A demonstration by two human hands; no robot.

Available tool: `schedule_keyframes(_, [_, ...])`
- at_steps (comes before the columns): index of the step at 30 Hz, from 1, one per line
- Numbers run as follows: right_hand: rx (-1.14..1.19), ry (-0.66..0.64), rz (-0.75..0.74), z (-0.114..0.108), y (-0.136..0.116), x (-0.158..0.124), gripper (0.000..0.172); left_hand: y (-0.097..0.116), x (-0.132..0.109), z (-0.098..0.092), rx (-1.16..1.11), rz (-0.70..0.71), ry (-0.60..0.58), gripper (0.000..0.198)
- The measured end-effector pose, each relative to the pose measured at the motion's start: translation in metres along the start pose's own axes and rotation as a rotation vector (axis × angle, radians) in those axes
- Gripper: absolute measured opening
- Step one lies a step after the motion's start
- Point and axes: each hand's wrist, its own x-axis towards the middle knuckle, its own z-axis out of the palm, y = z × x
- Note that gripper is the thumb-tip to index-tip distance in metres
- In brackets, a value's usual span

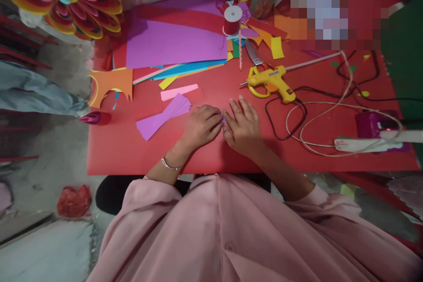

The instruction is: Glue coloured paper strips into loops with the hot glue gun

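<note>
In front of me at the table's near half, my left hand is closed with its fingertips pinching a small purple paper strip. Only a sliver of that strip shows; the fingers hide the rest. My right hand meets it from the other side, thumb and index finger at the paper, its other fingers stretched out and apart. A fanned stack of purple paper strips lies to the left of my left hand. Just behind the stack is a pink paper strip.
A yellow glue gun lies beyond my right hand, with scissors behind it. Cords loop across the right side. Purple sheets, a ribbon spool and an orange cut-out lie on the red table.
</note>
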Motion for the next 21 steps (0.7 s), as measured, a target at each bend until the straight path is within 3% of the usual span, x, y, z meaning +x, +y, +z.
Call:
schedule_keyframes(7, [0.106, -0.039, 0.002, 0.000, 0.006, 0.013, 0.070, 0.003, -0.003, -0.004, -0.048, -0.064, 0.011, 0.025])
schedule_keyframes(12, [0.152, -0.132, -0.082, -0.002, 0.011, 0.021, 0.063, 0.003, -0.019, -0.028, -0.007, -0.182, 0.065, 0.040])
schedule_keyframes(16, [0.174, -0.098, -0.080, 0.001, 0.014, 0.023, 0.051, -0.006, -0.044, -0.054, 0.102, -0.310, -0.045, 0.047])
schedule_keyframes(21, [0.183, -0.023, -0.122, 0.009, 0.017, 0.024, 0.044, -0.015, -0.063, -0.074, 0.186, -0.383, -0.167, 0.035])
